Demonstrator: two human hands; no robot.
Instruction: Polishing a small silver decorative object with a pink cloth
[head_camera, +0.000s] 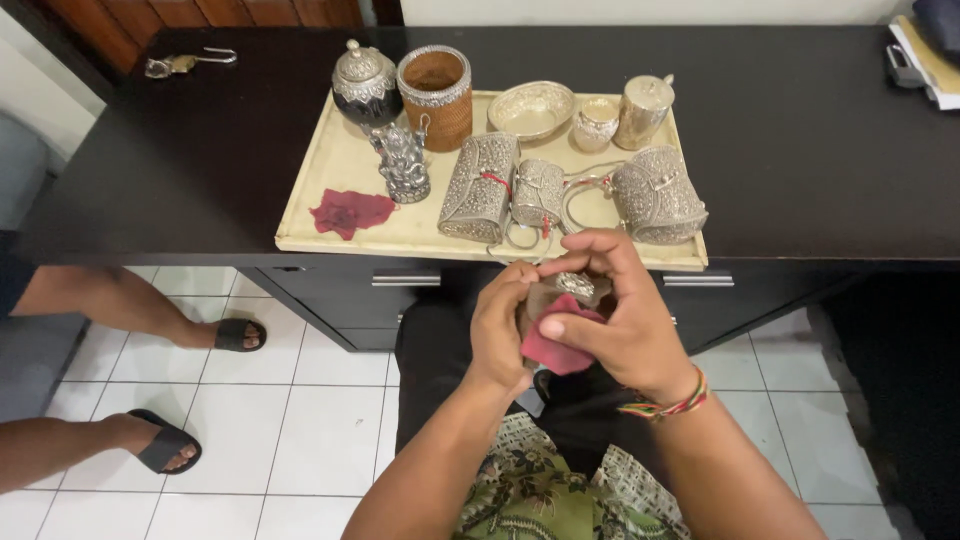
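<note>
Both my hands meet in front of the tray, over my lap. My left hand (500, 325) cups a small silver ornate piece (575, 285) from the left. My right hand (615, 310) wraps over it and presses a dark red cloth (557, 350) against it with the thumb. Most of the silver piece is hidden by my fingers. A woven red, green and yellow band (668, 406) circles my right wrist.
A cream tray (330, 160) on the dark cabinet (800, 130) holds several silver pieces: lidded jar (366, 80), woven cup (435, 95), figurine (402, 165), bowl (532, 108), embossed purses (480, 185), second red cloth (350, 212). Another person's sandalled feet (165, 445) stand at left.
</note>
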